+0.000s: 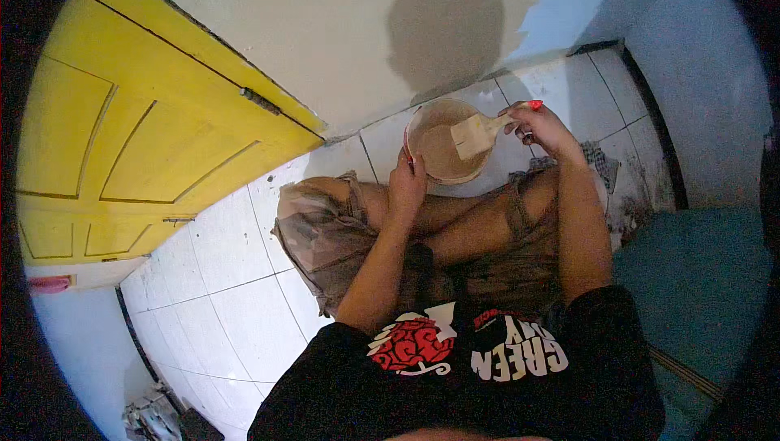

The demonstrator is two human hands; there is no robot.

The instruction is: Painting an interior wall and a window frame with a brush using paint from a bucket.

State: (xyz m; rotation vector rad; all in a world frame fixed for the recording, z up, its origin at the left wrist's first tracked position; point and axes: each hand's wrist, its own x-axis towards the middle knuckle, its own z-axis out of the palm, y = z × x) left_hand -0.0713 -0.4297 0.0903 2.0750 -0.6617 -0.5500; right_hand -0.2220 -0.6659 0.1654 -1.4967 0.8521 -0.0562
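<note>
A round paint bucket (pixel 434 155) with cream-coloured paint inside stands tilted in front of my crossed legs. My left hand (pixel 409 180) grips its near left rim. In my right hand (pixel 530 124) is the handle of a wide paintbrush (pixel 472 136), which has a red handle end. The brush's head, coated in cream, is over the bucket's right part; whether it touches the paint cannot be told. Behind the bucket rises a wall (pixel 304 33), cream over most of its face and pale blue towards the right.
A yellow panelled door (pixel 152 130) stands at the left. White floor tiles (pixel 244 270) lie around me. A checked cloth (pixel 600 164) is on the floor beyond my right forearm. At the right is a teal surface (pixel 694 276); crumpled material (pixel 152 413) lies at lower left.
</note>
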